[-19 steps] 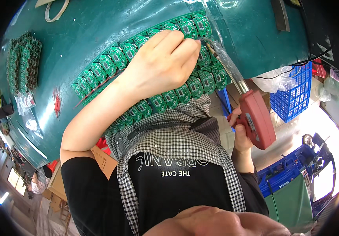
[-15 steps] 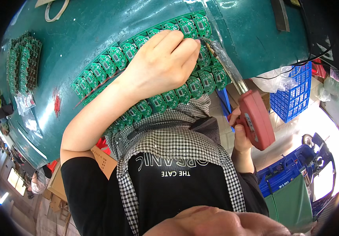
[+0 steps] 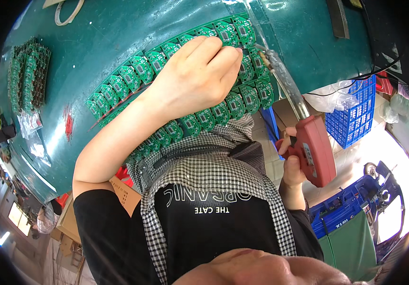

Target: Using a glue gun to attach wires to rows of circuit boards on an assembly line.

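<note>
My left hand [image 3: 199, 71] is closed in a pinch over rows of green circuit boards [image 3: 131, 76]. What its fingers hold is hidden. Thin red wires [image 3: 129, 99] run out from under the wrist across the boards. My right hand [image 3: 294, 166] is wrapped round the handle of a red soldering gun [image 3: 317, 152], index finger by the trigger. Its long metal barrel [image 3: 287, 85] points up toward the left fingertips, with the tip by the right end of the boards and a small gap from the fingers.
Stacked circuit boards [image 3: 28, 76] stand at the left of the green table [image 3: 95, 33], near a bundle of red wires [image 3: 68, 123] and clear plastic bags [image 3: 36, 137]. A tape ring [image 3: 69, 12] lies at the back. Off the right edge are a blue crate [image 3: 354, 111] and black cables [image 3: 356, 78].
The soldering gun has shifted right and slightly down, drawing its tip away from the left fingertips. My left hand and the boards have stayed in place.
</note>
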`<move>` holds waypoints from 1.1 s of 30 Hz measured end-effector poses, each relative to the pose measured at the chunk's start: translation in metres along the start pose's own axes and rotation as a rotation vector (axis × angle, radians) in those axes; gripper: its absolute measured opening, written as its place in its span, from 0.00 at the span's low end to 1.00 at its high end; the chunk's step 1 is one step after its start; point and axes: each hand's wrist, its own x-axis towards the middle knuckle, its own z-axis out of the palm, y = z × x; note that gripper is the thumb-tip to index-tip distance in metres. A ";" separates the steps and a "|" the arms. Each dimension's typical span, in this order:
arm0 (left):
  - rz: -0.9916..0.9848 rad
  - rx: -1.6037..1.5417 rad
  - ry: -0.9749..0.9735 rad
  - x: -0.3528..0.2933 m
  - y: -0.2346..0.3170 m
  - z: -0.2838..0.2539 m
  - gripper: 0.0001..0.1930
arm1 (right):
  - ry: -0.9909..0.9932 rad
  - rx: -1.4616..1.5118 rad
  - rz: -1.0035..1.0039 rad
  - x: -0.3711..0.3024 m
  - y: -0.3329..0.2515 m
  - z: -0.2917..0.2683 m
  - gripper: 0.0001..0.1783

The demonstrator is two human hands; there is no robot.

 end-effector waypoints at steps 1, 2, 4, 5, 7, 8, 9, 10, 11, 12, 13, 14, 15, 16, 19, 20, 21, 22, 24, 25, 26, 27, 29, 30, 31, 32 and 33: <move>0.001 -0.001 0.001 0.000 0.000 -0.001 0.16 | 0.001 -0.065 -0.007 0.001 -0.003 0.002 0.35; 0.008 -0.001 0.006 0.001 -0.001 -0.002 0.17 | 0.001 -0.130 -0.015 0.002 -0.004 0.004 0.34; 0.007 0.008 0.011 -0.002 -0.002 -0.005 0.17 | 0.020 -0.128 -0.019 0.000 -0.004 0.009 0.34; 0.006 0.015 0.020 -0.004 -0.002 -0.006 0.17 | 0.037 -0.125 -0.021 -0.001 -0.004 0.012 0.35; -0.015 0.050 0.027 -0.009 -0.002 -0.011 0.16 | 0.047 -0.105 -0.032 -0.009 0.000 0.011 0.34; -0.001 0.040 -0.004 -0.012 -0.002 -0.016 0.14 | 0.062 -0.069 -0.036 -0.013 0.003 0.016 0.34; 0.008 0.033 -0.038 -0.015 -0.001 -0.021 0.13 | 0.072 -0.058 -0.078 -0.017 0.001 0.018 0.33; -0.015 0.030 -0.017 -0.017 0.001 -0.022 0.11 | 0.031 -0.029 -0.079 -0.022 -0.002 0.017 0.32; -0.038 0.037 0.002 -0.018 0.003 -0.024 0.10 | 0.105 -0.048 -0.137 -0.026 -0.002 0.022 0.31; -0.084 0.083 0.011 -0.019 0.003 -0.033 0.09 | 0.064 -0.026 -0.171 -0.025 -0.004 0.027 0.29; -0.117 0.118 0.028 -0.020 0.005 -0.042 0.09 | 0.227 -0.095 -0.098 -0.032 -0.009 0.031 0.32; -0.175 0.125 0.021 -0.028 0.003 -0.051 0.09 | 0.204 -0.094 -0.162 -0.033 -0.002 0.024 0.28; -0.192 0.158 0.008 -0.041 -0.002 -0.061 0.09 | 0.183 -0.193 -0.222 -0.030 -0.002 0.024 0.26; -0.311 0.177 -0.020 -0.057 -0.009 -0.076 0.08 | 0.187 -0.190 -0.192 -0.029 -0.004 0.027 0.26; -0.707 0.275 -0.074 -0.118 -0.031 -0.125 0.05 | 0.174 -0.202 -0.168 -0.026 -0.006 0.031 0.26; -0.818 0.280 -0.045 -0.144 -0.041 -0.133 0.05 | 0.163 -0.220 -0.172 -0.025 -0.006 0.033 0.26; -0.925 0.285 -0.018 -0.171 -0.051 -0.141 0.05 | 0.166 -0.220 -0.177 -0.027 -0.008 0.038 0.26; -0.967 0.275 0.012 -0.192 -0.062 -0.146 0.05 | 0.138 -0.213 -0.166 -0.026 -0.009 0.042 0.26; -1.006 0.261 0.056 -0.216 -0.074 -0.144 0.06 | 0.111 -0.209 -0.167 -0.028 -0.011 0.047 0.26; -1.068 0.113 0.082 -0.221 -0.076 -0.143 0.06 | 0.082 -0.202 -0.164 -0.030 -0.011 0.051 0.26; -1.122 -0.047 0.107 -0.222 -0.078 -0.141 0.06 | 0.059 -0.201 -0.161 -0.033 -0.012 0.053 0.25; -1.115 -0.057 0.116 -0.222 -0.079 -0.137 0.06 | 0.036 -0.201 -0.157 -0.036 -0.013 0.054 0.25; -1.103 -0.029 0.058 -0.220 -0.080 -0.129 0.05 | 0.030 -0.223 -0.186 -0.039 -0.013 0.056 0.25; -1.047 0.009 0.033 -0.222 -0.082 -0.129 0.06 | 0.018 -0.236 -0.205 -0.042 -0.013 0.057 0.26; -1.040 -0.001 0.039 -0.222 -0.083 -0.129 0.06 | 0.027 -0.245 -0.211 -0.045 -0.014 0.059 0.26; -1.057 -0.060 0.065 -0.221 -0.083 -0.131 0.06 | 0.054 -0.253 -0.207 -0.048 -0.014 0.060 0.27; -1.075 -0.117 0.090 -0.220 -0.083 -0.133 0.07 | 0.080 -0.259 -0.202 -0.052 -0.014 0.062 0.29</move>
